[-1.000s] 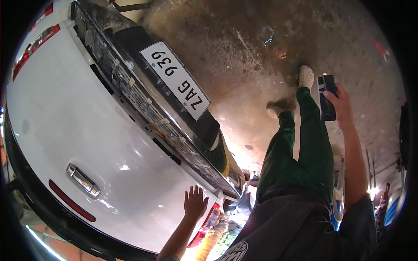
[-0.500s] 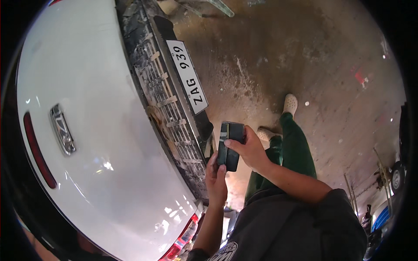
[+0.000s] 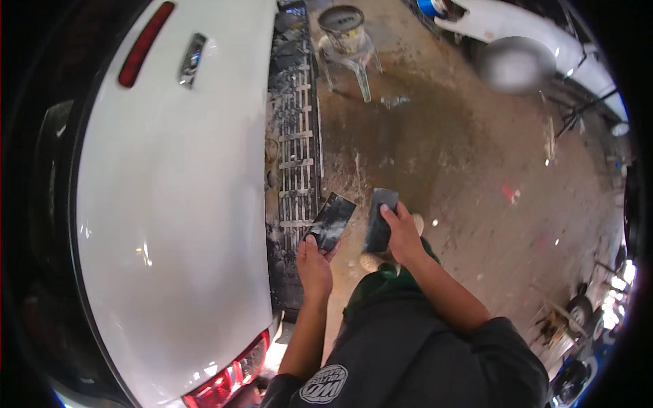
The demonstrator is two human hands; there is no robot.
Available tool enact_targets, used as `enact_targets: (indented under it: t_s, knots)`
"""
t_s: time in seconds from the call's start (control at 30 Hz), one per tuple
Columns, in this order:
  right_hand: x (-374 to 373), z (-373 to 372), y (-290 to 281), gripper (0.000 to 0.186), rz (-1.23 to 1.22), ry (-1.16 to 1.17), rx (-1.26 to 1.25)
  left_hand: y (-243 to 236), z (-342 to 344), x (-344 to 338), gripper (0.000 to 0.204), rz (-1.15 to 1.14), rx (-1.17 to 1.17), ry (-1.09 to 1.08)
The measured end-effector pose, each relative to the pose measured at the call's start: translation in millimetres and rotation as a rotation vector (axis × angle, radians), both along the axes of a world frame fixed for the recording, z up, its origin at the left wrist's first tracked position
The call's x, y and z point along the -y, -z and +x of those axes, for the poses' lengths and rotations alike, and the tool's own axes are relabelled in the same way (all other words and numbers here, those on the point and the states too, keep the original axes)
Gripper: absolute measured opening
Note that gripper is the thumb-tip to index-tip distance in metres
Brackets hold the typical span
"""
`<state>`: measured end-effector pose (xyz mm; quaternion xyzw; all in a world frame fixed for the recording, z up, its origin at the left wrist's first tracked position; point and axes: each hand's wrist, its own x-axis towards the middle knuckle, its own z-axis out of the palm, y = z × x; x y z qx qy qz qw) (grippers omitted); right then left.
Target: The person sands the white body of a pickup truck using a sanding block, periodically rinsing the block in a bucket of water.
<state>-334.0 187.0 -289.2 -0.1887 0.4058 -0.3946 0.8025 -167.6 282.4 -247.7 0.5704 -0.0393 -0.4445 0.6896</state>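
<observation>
Stained concrete floor [image 3: 476, 177] spreads under me, brown and wet-looking, and I stand on it right behind a white car [image 3: 170, 204] whose rear panel fills the left of my view. Nearest to me, my left hand [image 3: 314, 262] is closed around the lower end of a flat dark rectangular pad [image 3: 331, 221], its smeared grey face tilted up and toward the car. Just beside it, my right hand [image 3: 403, 234] is wrapped over a second dark pad [image 3: 378, 217], fingers curled across its upper edge, holding it upright; the two pads are near each other but not touching. Below them I see my green trouser leg [image 3: 371, 289] and one pale shoe [image 3: 373, 260] on the floor. Left of my left hand runs the car's black grilled bumper section [image 3: 294, 149], dusty and spattered, with a red tail lamp [image 3: 231, 374] at the bottom edge. Farther off, a grey bucket [image 3: 343, 27] sits on a pale plastic stool [image 3: 354, 58] near the bumper's far end, and beyond that part of another white vehicle [image 3: 537, 34] shows at the top right.
</observation>
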Motion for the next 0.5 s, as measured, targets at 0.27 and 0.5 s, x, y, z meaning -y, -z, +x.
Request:
enact_targets:
  t_s: [0.27, 0.5]
  knots:
    - [-21.9, 7.2, -72.3, 0.077, -1.068, -0.226, -0.667, -21.6, -10.1, -33.9, 0.023, -0.096, 0.057, 0.170]
    - [-37.3, -19.8, -97.0, 0.075, -1.299, -0.340, -0.753, -45.3, -64.9, -35.8, 0.023, -0.152, 0.072, 0.184]
